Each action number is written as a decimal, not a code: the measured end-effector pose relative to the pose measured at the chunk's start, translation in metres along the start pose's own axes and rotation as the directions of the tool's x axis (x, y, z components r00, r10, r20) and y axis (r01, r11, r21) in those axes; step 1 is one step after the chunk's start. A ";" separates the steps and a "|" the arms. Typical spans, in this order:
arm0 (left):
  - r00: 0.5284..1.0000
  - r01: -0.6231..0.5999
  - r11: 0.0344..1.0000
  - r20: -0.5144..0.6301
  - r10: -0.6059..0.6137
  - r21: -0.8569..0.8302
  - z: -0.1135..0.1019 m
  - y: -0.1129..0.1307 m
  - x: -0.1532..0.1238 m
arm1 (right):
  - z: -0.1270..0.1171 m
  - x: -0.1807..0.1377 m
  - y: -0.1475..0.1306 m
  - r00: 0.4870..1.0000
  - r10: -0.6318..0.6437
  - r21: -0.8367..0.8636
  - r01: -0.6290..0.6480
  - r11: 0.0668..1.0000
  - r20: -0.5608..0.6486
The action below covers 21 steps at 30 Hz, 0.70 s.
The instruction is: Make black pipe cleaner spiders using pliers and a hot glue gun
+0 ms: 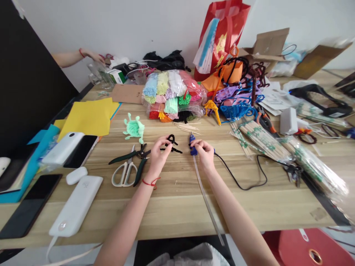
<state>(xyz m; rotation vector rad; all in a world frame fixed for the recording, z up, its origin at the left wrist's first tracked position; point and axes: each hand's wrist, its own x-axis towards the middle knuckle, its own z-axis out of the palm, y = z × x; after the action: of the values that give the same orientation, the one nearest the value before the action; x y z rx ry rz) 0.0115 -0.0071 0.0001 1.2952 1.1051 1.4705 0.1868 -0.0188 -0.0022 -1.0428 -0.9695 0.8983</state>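
Between the thumb and fingers of my left hand point(160, 156) is a bent black pipe cleaner point(172, 139), with another black length stretching out just below. My right hand point(204, 154) is closed on a small blue glue gun point(192, 139) whose nozzle points away from me. A long clear glue stick point(206, 199) runs from its back toward the table's front edge. White-handled scissors point(124, 175) and dark green-handled cutters point(141, 164) lie left of my left hand. Farther back stands a mint-green pipe cleaner piece point(134, 128).
A bag of coloured pipe cleaners point(172, 92) sits at the back, with thin wooden sticks point(188, 127) before it. The glue gun's black cord point(238, 188) loops right toward bagged sticks point(263, 140). A white power bank point(76, 207) lies left. Another person's hand point(93, 55) reaches in at back left.
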 end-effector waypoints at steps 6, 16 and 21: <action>0.999 -0.035 0.998 0.024 0.034 0.053 0.001 0.000 -0.002 | 0.005 -0.006 -0.010 0.994 0.085 0.070 -0.089 0.994 0.069; 0.998 -0.042 0.997 0.041 0.039 0.069 -0.001 0.000 -0.002 | 0.010 -0.010 -0.015 0.966 0.097 0.141 -0.134 0.981 0.238; 0.996 -0.074 0.993 0.054 0.069 0.092 -0.002 -0.001 -0.002 | 0.013 -0.012 -0.014 0.959 0.142 0.099 -0.170 0.980 0.247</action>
<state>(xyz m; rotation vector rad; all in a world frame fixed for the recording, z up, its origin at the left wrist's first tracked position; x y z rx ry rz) 0.0102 -0.0090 -0.0012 1.4429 1.1162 1.4447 0.1725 -0.0297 0.0111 -0.9324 -1.0281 1.2201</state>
